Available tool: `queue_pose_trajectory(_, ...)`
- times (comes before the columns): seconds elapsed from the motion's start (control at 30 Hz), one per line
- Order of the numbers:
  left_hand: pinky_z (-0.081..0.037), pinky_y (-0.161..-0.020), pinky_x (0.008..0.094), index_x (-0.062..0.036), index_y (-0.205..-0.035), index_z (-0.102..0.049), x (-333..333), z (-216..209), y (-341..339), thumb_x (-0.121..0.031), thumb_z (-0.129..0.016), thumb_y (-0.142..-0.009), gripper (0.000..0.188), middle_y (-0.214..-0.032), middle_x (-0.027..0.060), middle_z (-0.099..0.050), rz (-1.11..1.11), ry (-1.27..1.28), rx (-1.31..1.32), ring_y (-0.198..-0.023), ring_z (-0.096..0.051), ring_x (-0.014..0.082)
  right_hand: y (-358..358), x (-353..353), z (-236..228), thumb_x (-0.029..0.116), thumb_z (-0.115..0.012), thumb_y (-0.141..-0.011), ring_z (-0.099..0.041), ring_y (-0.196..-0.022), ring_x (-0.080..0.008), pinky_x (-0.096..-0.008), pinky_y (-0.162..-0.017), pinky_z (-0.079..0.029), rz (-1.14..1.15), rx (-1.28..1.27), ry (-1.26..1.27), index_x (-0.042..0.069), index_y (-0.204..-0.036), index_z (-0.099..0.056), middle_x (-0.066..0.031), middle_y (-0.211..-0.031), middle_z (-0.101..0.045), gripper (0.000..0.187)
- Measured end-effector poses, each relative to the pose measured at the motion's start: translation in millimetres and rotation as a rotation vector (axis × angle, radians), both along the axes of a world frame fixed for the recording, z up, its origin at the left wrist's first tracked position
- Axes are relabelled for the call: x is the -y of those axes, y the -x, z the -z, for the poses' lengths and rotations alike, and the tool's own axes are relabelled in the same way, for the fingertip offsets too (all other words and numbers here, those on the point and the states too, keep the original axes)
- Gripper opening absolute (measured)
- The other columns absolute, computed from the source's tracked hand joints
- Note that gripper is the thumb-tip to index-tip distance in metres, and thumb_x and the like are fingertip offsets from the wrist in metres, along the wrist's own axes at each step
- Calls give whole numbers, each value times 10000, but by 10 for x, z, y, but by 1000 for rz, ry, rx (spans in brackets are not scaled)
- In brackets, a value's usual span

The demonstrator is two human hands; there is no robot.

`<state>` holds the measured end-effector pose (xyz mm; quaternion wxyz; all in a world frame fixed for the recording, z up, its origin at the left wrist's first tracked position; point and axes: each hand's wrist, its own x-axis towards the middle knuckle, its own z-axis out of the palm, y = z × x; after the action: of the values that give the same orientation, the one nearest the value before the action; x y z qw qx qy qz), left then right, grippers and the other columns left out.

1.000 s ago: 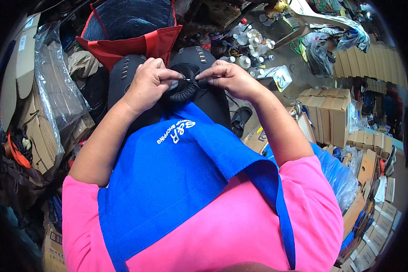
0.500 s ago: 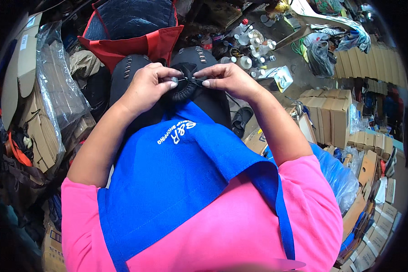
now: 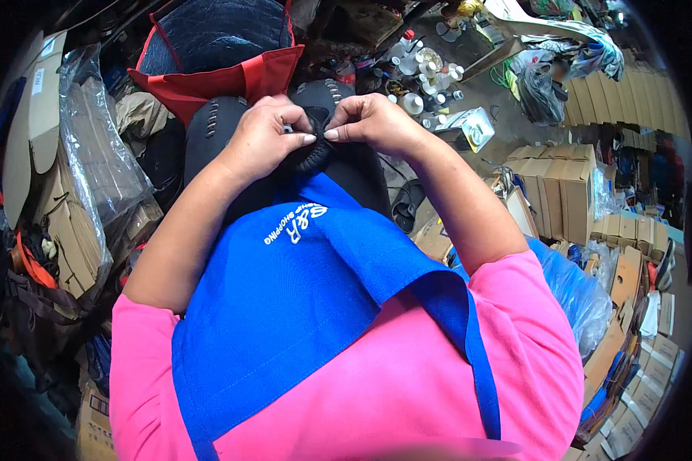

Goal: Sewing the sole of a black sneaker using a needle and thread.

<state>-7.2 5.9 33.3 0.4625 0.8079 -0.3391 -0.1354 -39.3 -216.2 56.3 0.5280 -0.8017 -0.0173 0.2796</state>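
A round black piece with a ribbed or pleated rim (image 3: 312, 159) rests on my lap between the black-clad knees. Over its middle, my left hand (image 3: 267, 137) is closed in a pinch, thumb against fingers. My right hand (image 3: 378, 127) pinches from the other side, its thumb tip almost meeting the left one. What lies between the fingertips is too small and dark to make out. A blue apron (image 3: 284, 307) covers my front below the hands.
Beyond my knees stands an open red bag with a silvery lining (image 3: 215, 77). Several bottles (image 3: 411, 102) crowd the floor to its right. Plastic-wrapped cardboard (image 3: 92, 123) leans at the left. Stacked boxes (image 3: 561, 192) and blue plastic (image 3: 565, 288) lie to the right.
My fingertips have drawn closer together over the black piece. Thin strands that showed between them before are no longer visible. The right hand has shifted slightly left.
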Motion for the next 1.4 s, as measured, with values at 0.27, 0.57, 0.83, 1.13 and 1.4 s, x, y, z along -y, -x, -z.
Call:
queue_pose_trajectory(0.27,-448,-737,329,-8,-842,-582,-137,-78,110,-32,-652,-773,101,-791,71,-559,-72,-57,-95,-805,-566,213,114,94,35,168,-749,-788,-591,-815,-98,-237,-745,-465,110,-21,-206,11,-971,-650,-15,-884,-641,261)
queue_pose_trajectory(0.57,-471,-722,374,-18,-969,-582,-17,-141,27,-70,-571,-842,138,-838,166,-618,96,-170,-72,-804,-618,297,320,311,-269,145,-672,-822,-546,-827,-85,-253,-737,-451,170,-34,-133,3,-846,-639,-39,-866,-582,148)
queue_pose_trajectory(0.83,-457,-736,445,-37,-934,-566,10,-128,13,-84,-569,-822,122,-851,168,-609,157,-251,186,-843,-584,361,-40,346,-206,255,-647,-836,-589,-923,-232,-330,-816,-452,-5,651,624,73,-932,-654,-83,-946,-595,206)
queue_pose_trajectory(1.13,-446,-744,417,-94,-943,-557,-203,-8,24,-82,-519,-795,153,-817,125,-624,177,-283,334,-840,-605,313,-68,-103,-251,154,-587,-803,-602,-836,-245,-382,-785,-406,-655,749,792,134,-851,-564,-50,-758,-597,57)
queue_pose_trajectory(1.4,-425,-730,310,-50,-897,-597,-1325,-140,234,-24,-583,-826,77,-817,82,-584,-185,-284,273,-780,-564,227,87,582,-178,115,-639,-821,-596,-695,-218,-322,-666,-450,-208,457,621,74,-777,-578,-66,-736,-623,85)
